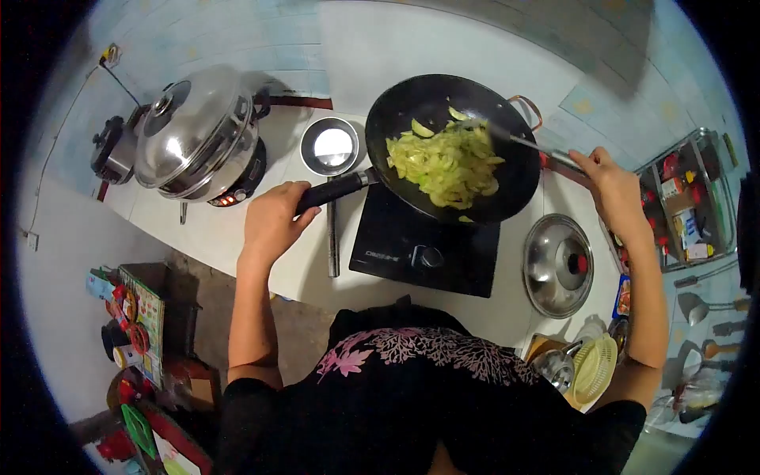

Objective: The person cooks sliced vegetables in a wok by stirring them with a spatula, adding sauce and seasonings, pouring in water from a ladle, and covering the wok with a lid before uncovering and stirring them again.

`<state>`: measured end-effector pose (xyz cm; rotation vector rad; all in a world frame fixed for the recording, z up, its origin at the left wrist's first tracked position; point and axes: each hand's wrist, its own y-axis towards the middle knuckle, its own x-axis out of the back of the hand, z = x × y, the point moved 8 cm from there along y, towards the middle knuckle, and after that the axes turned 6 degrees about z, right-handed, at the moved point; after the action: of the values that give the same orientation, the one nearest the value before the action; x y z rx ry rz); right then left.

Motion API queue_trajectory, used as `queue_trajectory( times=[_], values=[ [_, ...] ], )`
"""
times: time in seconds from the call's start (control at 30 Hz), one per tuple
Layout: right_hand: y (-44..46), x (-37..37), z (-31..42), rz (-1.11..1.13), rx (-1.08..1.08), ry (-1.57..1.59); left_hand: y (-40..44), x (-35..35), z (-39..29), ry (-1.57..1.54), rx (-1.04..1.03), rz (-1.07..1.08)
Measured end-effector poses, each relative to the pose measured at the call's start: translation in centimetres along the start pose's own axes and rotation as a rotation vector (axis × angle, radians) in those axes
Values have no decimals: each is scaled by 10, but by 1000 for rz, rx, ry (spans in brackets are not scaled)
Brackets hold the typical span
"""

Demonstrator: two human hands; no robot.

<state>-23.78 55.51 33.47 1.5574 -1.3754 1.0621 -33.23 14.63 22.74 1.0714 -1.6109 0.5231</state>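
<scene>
My left hand (273,218) is wrapped round the black handle (336,190) of a dark wok (412,91). Pale green sliced vegetables (443,165) lie heaped in the middle of the wok, with a few slices apart near its far wall. In my right hand (608,190) is the handle of a metal spatula (546,150). Its blade, blurred, is at the right side of the vegetable heap. The wok sits over the back part of a black induction cooker (423,257), whose knob faces me.
A big lidded steamer pot (198,134) stands on a lit cooker at the left. Beside the wok are a small saucepan (330,146) and, at the right, a glass lid (558,265). A yellow basket (594,368) sits near my right elbow; a seasoning rack (685,198) is beyond.
</scene>
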Motion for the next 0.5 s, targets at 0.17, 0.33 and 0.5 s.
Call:
queue_trajectory(
  times=[0.17, 0.33, 0.5],
  values=[
    [-3, -36, 0, -1, -108, 77, 1, 0, -3, 47, -29, -13],
    [-9, -15, -12, 121, -102, 287, 0, 1, -1, 0, -23, -14],
    [-4, 6, -59, 135, -170, 257, 1, 0, -2, 38, 0, 10]
  ],
)
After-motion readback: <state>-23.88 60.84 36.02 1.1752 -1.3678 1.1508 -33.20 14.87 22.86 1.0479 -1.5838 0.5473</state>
